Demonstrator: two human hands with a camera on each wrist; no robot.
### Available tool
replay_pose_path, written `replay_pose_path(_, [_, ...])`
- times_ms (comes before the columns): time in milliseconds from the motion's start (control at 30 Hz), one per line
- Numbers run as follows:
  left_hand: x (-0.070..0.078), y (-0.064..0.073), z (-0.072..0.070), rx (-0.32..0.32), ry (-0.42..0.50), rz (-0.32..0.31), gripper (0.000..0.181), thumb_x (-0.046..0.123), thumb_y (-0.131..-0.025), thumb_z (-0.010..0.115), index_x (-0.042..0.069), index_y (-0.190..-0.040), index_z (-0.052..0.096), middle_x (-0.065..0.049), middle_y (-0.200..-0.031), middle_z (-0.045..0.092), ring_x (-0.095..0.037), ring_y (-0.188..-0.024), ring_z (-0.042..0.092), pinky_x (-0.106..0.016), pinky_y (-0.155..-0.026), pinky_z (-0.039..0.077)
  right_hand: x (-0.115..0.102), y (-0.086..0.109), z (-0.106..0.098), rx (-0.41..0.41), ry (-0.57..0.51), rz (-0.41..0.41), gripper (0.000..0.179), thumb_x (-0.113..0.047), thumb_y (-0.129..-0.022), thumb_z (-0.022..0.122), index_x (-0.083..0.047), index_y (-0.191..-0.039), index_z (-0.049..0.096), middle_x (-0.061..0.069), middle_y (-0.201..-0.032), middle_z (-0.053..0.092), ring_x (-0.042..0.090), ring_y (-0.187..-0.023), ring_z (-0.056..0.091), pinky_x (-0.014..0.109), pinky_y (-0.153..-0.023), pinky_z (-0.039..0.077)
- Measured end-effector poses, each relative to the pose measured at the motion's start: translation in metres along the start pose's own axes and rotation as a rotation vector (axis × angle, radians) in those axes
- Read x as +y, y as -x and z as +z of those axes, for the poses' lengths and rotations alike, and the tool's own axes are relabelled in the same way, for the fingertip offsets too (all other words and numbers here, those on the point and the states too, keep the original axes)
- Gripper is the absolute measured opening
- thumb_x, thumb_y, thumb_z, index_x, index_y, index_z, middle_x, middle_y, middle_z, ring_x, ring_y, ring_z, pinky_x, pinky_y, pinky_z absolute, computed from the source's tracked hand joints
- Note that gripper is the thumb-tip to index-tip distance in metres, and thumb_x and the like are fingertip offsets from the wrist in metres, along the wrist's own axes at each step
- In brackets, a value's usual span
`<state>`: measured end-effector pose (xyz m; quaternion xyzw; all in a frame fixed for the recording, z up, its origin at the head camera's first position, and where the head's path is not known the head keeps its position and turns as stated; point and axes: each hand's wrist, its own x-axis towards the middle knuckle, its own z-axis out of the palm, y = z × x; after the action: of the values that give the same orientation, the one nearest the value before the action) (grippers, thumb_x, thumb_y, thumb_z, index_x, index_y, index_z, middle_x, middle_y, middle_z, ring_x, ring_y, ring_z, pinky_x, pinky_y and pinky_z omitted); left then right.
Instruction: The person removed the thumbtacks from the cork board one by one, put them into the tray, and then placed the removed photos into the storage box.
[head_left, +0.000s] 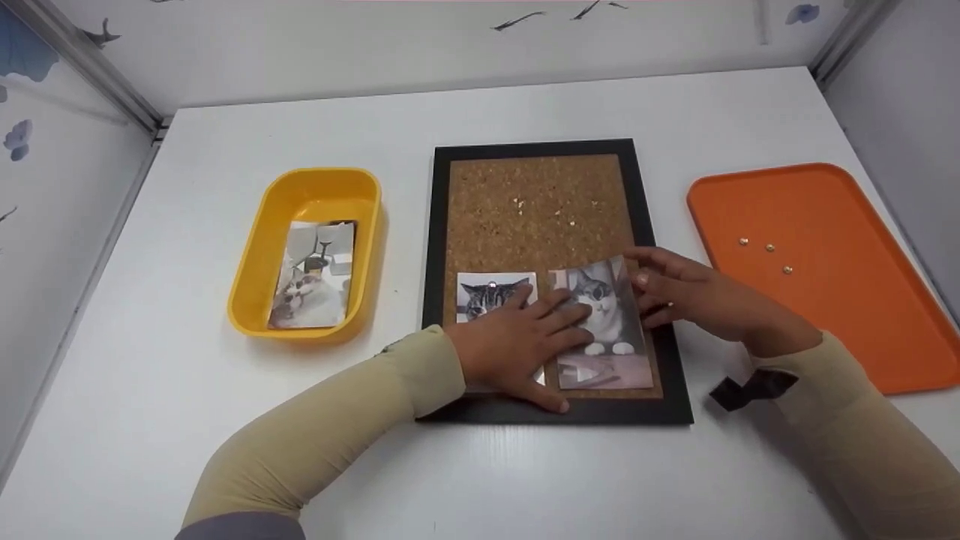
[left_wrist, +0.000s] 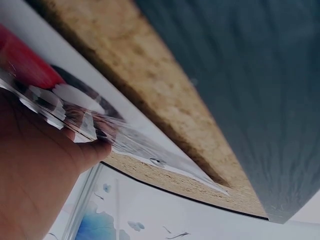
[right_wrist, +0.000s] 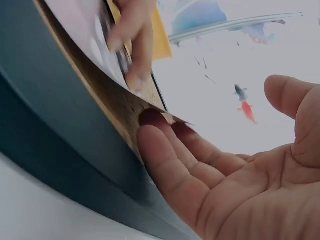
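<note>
A corkboard point(head_left: 529, 217) with a black frame lies in the middle of the table in the head view. My left hand point(head_left: 517, 341) rests with spread fingers across two cat photos on its lower half. Much of the left photo point(head_left: 476, 292) is hidden under that hand; a shiny pin point(head_left: 492, 285) shows near its top edge. The right photo point(head_left: 611, 352) has its upper right corner lifted. At that side edge my right hand point(head_left: 686, 292) touches the photo with its fingertips, and in the right wrist view its thumb point(right_wrist: 285, 97) stands well apart from the fingers.
To the left stands a yellow tray point(head_left: 247, 289) with a cat photo point(head_left: 315, 277) on top of others. An orange tray point(head_left: 847, 315) with three small pins point(head_left: 770, 247) lies to the right. A black strap point(head_left: 754, 388) hangs by the right wrist. Walls border the table.
</note>
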<state>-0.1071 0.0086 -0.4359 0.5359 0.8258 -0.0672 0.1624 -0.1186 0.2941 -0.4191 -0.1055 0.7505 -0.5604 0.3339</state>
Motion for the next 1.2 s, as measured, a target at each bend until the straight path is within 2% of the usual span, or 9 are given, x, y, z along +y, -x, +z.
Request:
replay_pose_path(167, [0.001, 0.000, 0.000, 0.003, -0.008, 0.001, 0.097, 0.086, -0.084, 0.031, 0.028, -0.160, 0.016, 0.001, -0.167, 0.004, -0.026, -0.152, -0.006, -0.058, -0.118, 0.008, 0.008, 0.003, 0.009, -0.071, -0.100, -0.010, 0.062, -0.026, -0.107, 0.044, -0.011, -0.158, 0.013, 0.022, -0.147, 0.040, 0.035, -0.116, 0.057, 0.043, -0.089, 0.055])
replay_pose_path(267, [0.001, 0.001, 0.001, 0.005, -0.017, 0.005, 0.097, 0.086, -0.085, 0.030, 0.027, -0.160, 0.015, 0.000, -0.167, 0.003, -0.026, -0.152, -0.005, -0.058, -0.118, 0.008, 0.010, 0.001, 0.014, -0.079, -0.157, 0.007, 0.063, -0.022, -0.107, 0.045, -0.014, -0.158, 0.010, 0.018, -0.154, 0.033, 0.035, -0.118, 0.054, 0.046, -0.088, 0.055])
replay_pose_path(400, [0.001, 0.001, 0.001, 0.009, -0.018, 0.009, 0.097, 0.086, -0.085, 0.029, 0.027, -0.160, 0.015, 0.000, -0.167, 0.003, -0.027, -0.152, -0.005, -0.058, -0.117, 0.009, 0.011, -0.005, 0.018, -0.024, -0.188, 0.042, 0.056, -0.016, -0.105, 0.046, -0.012, -0.153, 0.017, 0.019, -0.148, 0.036, 0.033, -0.114, 0.054, 0.043, -0.083, 0.057])
replay_pose_path(633, [-0.001, 0.002, -0.001, 0.001, 0.035, 0.013, 0.097, 0.086, -0.084, 0.031, 0.028, -0.160, 0.015, 0.002, -0.167, 0.001, -0.026, -0.152, -0.006, -0.058, -0.118, 0.006, 0.013, -0.010, 0.025, 0.102, -0.167, 0.086, 0.041, -0.009, -0.100, 0.049, -0.004, -0.136, 0.032, 0.019, -0.122, 0.046, 0.026, -0.096, 0.057, 0.036, -0.071, 0.057])
replay_pose_path(967, [-0.009, 0.003, -0.006, 0.014, 0.119, 0.050, 0.089, 0.077, -0.085, 0.050, 0.032, -0.158, 0.025, 0.004, -0.166, 0.009, -0.024, -0.152, 0.000, -0.055, -0.118, 0.012, 0.016, -0.012, 0.029, 0.187, -0.124, 0.110, 0.038, -0.005, -0.097, 0.048, -0.002, -0.132, 0.033, 0.017, -0.111, 0.045, 0.026, -0.092, 0.056, 0.035, -0.069, 0.056])
replay_pose_path(1067, [-0.011, 0.002, -0.009, 0.016, 0.121, 0.057, 0.086, 0.072, -0.086, 0.054, 0.031, -0.157, 0.030, 0.003, -0.166, 0.013, -0.024, -0.152, 0.006, -0.053, -0.118, 0.015, 0.017, -0.012, 0.031, 0.208, -0.112, 0.109, 0.038, -0.003, -0.096, 0.048, -0.001, -0.131, 0.033, 0.016, -0.105, 0.043, 0.024, -0.089, 0.056, 0.034, -0.067, 0.055])
replay_pose_path(1200, [-0.012, 0.006, -0.021, 0.040, 0.039, 0.039, 0.072, 0.062, -0.093, 0.055, 0.022, -0.151, 0.042, -0.003, -0.159, 0.032, -0.025, -0.147, 0.026, -0.050, -0.117, 0.023, 0.017, -0.012, 0.032, 0.220, -0.117, 0.100, 0.037, -0.002, -0.096, 0.048, -0.001, -0.129, 0.033, 0.015, -0.106, 0.044, 0.023, -0.086, 0.056, 0.033, -0.064, 0.055])
